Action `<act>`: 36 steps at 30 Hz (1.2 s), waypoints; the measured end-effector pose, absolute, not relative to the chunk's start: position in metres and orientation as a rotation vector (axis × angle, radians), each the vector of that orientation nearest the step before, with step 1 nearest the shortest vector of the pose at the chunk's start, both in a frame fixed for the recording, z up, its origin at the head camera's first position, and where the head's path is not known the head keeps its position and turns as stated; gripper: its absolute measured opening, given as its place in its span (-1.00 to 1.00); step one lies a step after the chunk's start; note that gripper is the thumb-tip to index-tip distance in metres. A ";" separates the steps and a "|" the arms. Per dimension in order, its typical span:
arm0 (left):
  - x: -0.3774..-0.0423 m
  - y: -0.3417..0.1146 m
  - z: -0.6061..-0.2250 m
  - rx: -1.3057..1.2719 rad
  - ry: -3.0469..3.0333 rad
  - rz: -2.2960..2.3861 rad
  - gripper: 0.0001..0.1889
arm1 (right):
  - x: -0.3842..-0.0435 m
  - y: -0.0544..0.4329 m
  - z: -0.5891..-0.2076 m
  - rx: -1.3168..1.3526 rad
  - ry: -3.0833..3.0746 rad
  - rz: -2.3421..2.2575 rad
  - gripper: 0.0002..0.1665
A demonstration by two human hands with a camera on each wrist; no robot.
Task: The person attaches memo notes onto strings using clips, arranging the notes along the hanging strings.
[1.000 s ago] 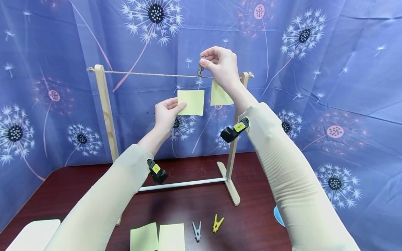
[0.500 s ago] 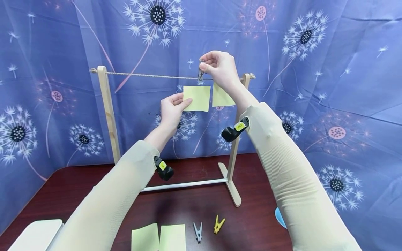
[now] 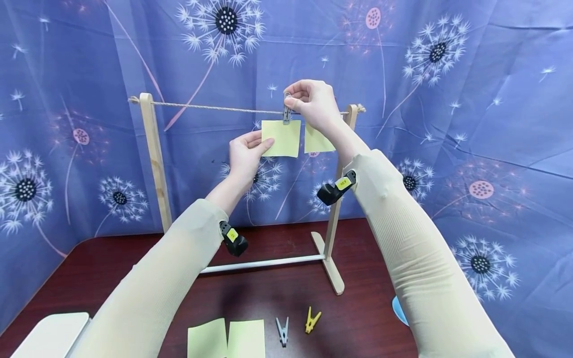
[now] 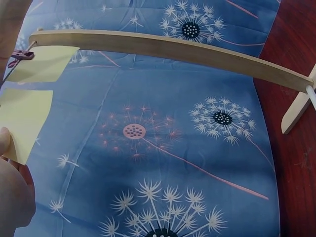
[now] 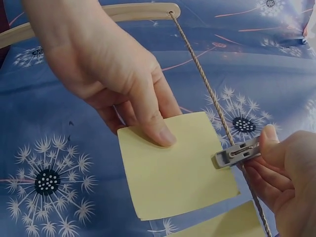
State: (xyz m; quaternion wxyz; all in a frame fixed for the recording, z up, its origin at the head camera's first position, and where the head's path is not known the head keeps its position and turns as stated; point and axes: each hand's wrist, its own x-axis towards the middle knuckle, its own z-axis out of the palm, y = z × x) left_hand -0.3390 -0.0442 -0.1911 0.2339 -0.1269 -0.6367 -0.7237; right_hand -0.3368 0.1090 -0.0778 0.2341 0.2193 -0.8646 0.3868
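Note:
My left hand (image 3: 243, 155) pinches a pale yellow sticky note (image 3: 283, 141) at its left edge, thumb in front. My right hand (image 3: 315, 103) pinches the handles of a grey clothespin (image 3: 287, 112) between thumb and fingers. In the right wrist view the clothespin (image 5: 237, 154) lies across the rope (image 5: 200, 69), its tips overlapping the note's top edge. Just right of it, partly behind the right wrist, another yellow note (image 3: 318, 139) hangs from the rope. A dark reddish clothespin (image 4: 23, 55) shows on that hanging note in the left wrist view.
A wooden stand (image 3: 154, 159) holds up the rope, with a white bar (image 3: 268, 262) low between its posts. On the dark red table (image 3: 362, 298) lie more yellow notes (image 3: 246, 340), a grey-blue clothespin (image 3: 282, 330) and a yellow clothespin (image 3: 312, 320). A white object (image 3: 53, 333) sits left.
The left hand has brought the note up and right, to just under the rope. The right hand has lowered the grey clothespin over the rope onto the note's top edge.

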 end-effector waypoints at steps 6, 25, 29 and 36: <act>-0.337 -0.043 -0.190 -0.365 -1.757 -1.974 -0.61 | -0.338 0.111 -0.082 0.635 -2.396 1.031 -0.70; -0.335 -0.042 -0.188 -0.382 -1.757 -1.996 -0.59 | -0.336 0.114 -0.088 0.678 -2.381 1.107 -0.58; -0.335 -0.043 -0.188 -0.389 -1.760 -1.990 -0.59 | -0.336 0.115 -0.087 0.673 -2.372 1.133 -0.54; -0.336 -0.044 -0.195 -0.360 -1.807 -1.932 -0.61 | -0.335 0.116 -0.088 0.664 -2.310 1.233 -0.49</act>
